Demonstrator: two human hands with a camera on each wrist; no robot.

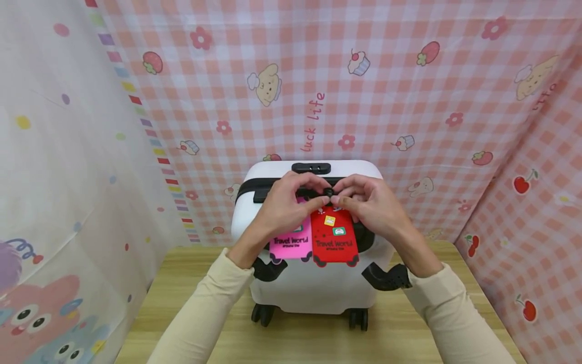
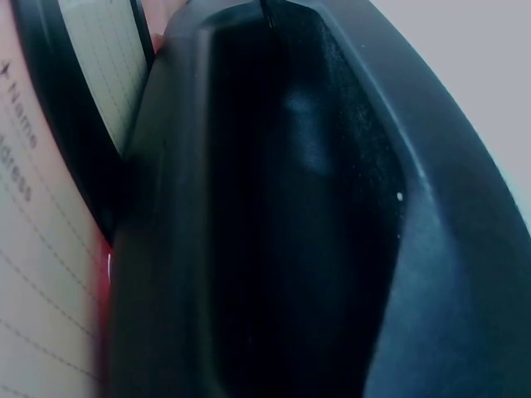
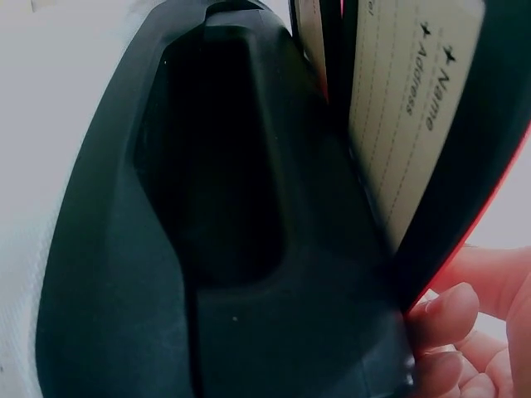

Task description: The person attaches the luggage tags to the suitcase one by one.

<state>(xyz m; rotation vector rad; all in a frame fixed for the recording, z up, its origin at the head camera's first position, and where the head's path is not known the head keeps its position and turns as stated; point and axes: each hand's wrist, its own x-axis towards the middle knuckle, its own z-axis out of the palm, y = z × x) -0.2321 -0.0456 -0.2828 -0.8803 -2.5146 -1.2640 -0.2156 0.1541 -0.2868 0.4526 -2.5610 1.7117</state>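
Observation:
A white suitcase (image 1: 313, 290) stands upright with two luggage tags, one pink (image 1: 291, 250) and one red (image 1: 335, 247), hanging side by side at its black handle. My left hand (image 1: 285, 206) and right hand (image 1: 375, 205) meet above the red tag. Thumb and fingers of each pinch its small black strap (image 1: 328, 192), mostly covered by fingertips. In the left wrist view, a lined card (image 2: 41, 274) shows beside a black plastic recess (image 2: 290, 215). The right wrist view shows the red tag's name card (image 3: 411, 116) and curled right fingers (image 3: 448, 315) below it.
A black combination lock (image 1: 311, 168) sits on the suitcase's far edge, with black wheels (image 1: 359, 319) at the near side. Beneath is a wood-grain tabletop (image 1: 191, 303). A pink checked cloth (image 1: 313, 65) hangs behind, and patterned cloths hang on both sides.

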